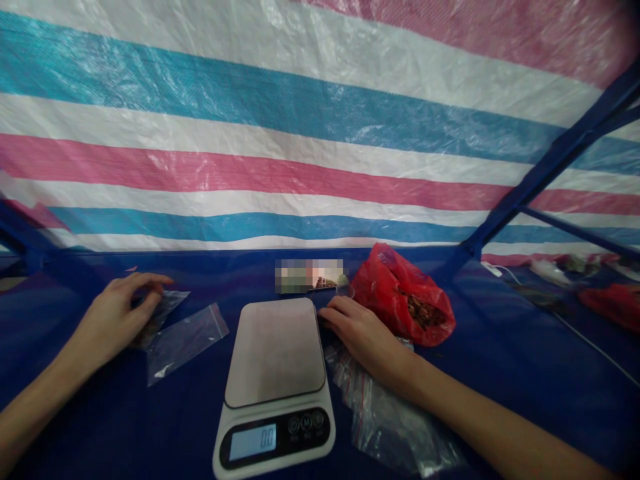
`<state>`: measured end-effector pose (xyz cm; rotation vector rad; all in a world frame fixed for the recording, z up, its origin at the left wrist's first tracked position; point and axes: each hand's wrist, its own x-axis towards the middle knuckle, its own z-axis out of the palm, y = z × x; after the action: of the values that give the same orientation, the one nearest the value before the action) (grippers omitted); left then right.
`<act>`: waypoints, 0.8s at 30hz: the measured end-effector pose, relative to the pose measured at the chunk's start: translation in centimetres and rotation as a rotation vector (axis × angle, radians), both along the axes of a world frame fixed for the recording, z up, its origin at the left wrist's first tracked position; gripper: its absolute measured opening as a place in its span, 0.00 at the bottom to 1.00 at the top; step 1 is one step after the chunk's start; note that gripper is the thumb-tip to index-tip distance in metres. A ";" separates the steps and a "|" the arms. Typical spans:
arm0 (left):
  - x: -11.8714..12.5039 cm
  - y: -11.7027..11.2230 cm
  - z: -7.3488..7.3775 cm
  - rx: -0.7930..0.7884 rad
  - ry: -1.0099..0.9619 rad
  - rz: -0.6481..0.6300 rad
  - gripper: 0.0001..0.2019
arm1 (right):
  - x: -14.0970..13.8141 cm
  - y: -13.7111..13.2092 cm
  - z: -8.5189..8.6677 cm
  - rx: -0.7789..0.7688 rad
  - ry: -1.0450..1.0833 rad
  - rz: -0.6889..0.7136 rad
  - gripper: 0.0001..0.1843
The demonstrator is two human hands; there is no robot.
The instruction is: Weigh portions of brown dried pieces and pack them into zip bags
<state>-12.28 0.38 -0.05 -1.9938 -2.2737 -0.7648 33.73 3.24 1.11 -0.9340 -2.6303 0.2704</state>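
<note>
A white digital kitchen scale (277, 373) with an empty platform sits in the middle of the blue table; its display reads zero. My left hand (117, 317) rests at the left with fingers curled, pinching a small clear zip bag (163, 312) with dark contents. A second, flat clear zip bag (185, 340) lies beside it. My right hand (357, 333) lies just right of the scale, fingers bent down on the table over a pile of clear zip bags (390, 413). Whether it holds anything I cannot make out.
A red plastic bag (405, 297) holding brown pieces sits open behind my right hand. A striped pink, white and blue tarp (300, 133) forms the back wall. Blue frame bars (550, 167) rise at right. A neighbouring table at far right holds a white cable (500, 272) and another red bag (613, 303).
</note>
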 end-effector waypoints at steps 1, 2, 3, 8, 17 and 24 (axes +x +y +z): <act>0.0 -0.1 0.1 -0.005 -0.012 0.001 0.21 | -0.1 0.0 0.0 0.003 0.011 -0.008 0.09; -0.1 -0.1 0.1 -0.011 -0.026 0.004 0.22 | -0.2 0.0 -0.1 0.006 0.019 -0.015 0.09; -0.1 -0.2 0.2 -0.017 -0.036 0.010 0.22 | -0.3 0.0 -0.2 0.010 0.027 -0.019 0.08; -0.2 -0.5 0.8 0.011 -0.032 0.046 0.21 | -0.2 0.1 -0.6 -0.004 0.048 0.008 0.10; -1.2 -0.8 0.9 0.045 -0.039 0.067 0.19 | 0.5 -0.1 -0.7 0.041 -0.068 0.039 0.13; -3.6 -0.9 -1.1 0.114 0.024 0.028 0.18 | 0.9 -0.1 0.3 0.064 -0.133 -0.009 0.12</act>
<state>-15.92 -0.49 -1.12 -1.9075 -2.1870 -0.8426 34.67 3.10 1.37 -0.9738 -2.7370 0.1247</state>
